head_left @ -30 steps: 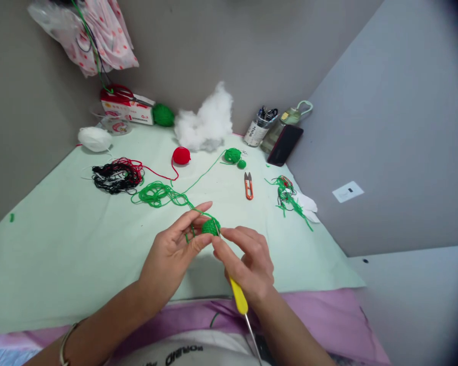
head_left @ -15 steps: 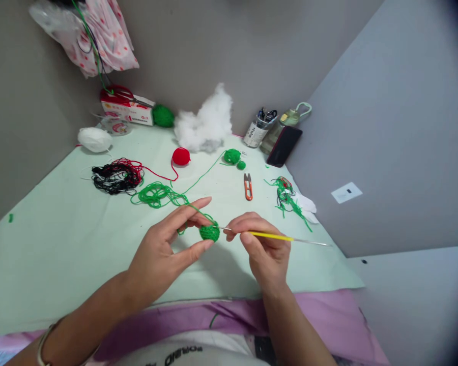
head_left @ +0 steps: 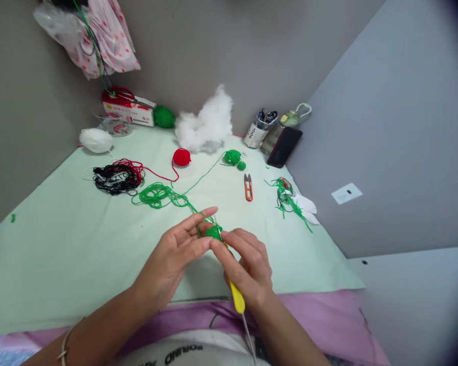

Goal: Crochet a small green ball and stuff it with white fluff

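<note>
My left hand (head_left: 179, 251) pinches a small round green crochet piece (head_left: 213, 233) between thumb and fingers, its index finger stretched out above with green yarn running by it. A crochet hook (head_left: 237, 297) with a yellow handle is in my right hand (head_left: 248, 264); its thin metal tip stands up beside the crochet piece, and its other metal end points down toward my body. The fingertips of both hands nearly meet at the piece. From there the yarn leads back to a loose green tangle (head_left: 156, 195) on the table and on to a green yarn ball (head_left: 232, 156).
Orange thread snips (head_left: 249, 188) lie ahead of my right hand. A red yarn ball (head_left: 181, 157), black yarn (head_left: 116, 179) and white stuffing (head_left: 206, 122) are farther back. Yarn scraps (head_left: 292, 201) lie right. A phone (head_left: 285, 146) leans by a pen cup (head_left: 257, 131) near the wall.
My right hand has moved left and turned, so the hook has swung from nearly level to steeply upright, its yellow handle toward my body. My left hand has shifted slightly right with the crochet piece.
</note>
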Demonstrator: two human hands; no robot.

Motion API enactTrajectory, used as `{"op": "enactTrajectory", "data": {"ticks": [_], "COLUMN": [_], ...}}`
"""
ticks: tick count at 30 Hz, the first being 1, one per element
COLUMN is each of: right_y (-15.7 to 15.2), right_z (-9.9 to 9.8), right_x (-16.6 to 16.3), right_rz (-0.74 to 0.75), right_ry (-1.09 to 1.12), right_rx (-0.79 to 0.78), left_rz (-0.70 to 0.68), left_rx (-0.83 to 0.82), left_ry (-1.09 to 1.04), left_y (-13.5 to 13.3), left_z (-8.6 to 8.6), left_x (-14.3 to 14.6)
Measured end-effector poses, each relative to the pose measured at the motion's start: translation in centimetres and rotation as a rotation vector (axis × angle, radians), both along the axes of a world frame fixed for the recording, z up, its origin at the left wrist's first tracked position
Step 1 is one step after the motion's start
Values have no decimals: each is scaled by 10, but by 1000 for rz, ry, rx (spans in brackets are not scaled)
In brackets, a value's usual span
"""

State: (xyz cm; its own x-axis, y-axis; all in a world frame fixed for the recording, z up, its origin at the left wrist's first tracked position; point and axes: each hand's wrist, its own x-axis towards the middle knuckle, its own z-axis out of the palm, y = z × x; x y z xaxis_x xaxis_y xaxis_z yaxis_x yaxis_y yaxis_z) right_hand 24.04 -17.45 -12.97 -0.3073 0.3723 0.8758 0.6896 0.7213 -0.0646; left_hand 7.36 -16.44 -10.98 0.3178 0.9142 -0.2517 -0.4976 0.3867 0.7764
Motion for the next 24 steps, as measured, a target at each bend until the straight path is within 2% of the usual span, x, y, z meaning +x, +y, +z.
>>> {"op": "enactTrajectory", "data": {"ticks": [4, 10, 12, 14, 17, 20, 24], "right_y": [5, 12, 13, 12, 8, 5, 6], "right_z": [-1, 2, 4, 3, -1, -3, 7], "right_x": [2, 5, 4, 2, -1, -2, 0], "right_rz": [31, 214, 242, 201, 42, -3, 176], "right_ry": [54, 212, 260, 236, 103, 81, 269], "right_rx": [18, -188, -215, -183, -52, -5, -177], "left_rz": [-36, 45, 67, 111, 182, 133, 13], "left_rx": [-44, 146, 173, 167, 148, 93, 22], "left_ry": [-101, 41, 71, 123, 181, 73, -30], "left_y": [-1, 4, 3, 1, -3, -6, -3], "left_z": [3, -2, -3, -2, 0, 2, 2], "left_x": [2, -7, -6, -4, 2, 4, -1]}}
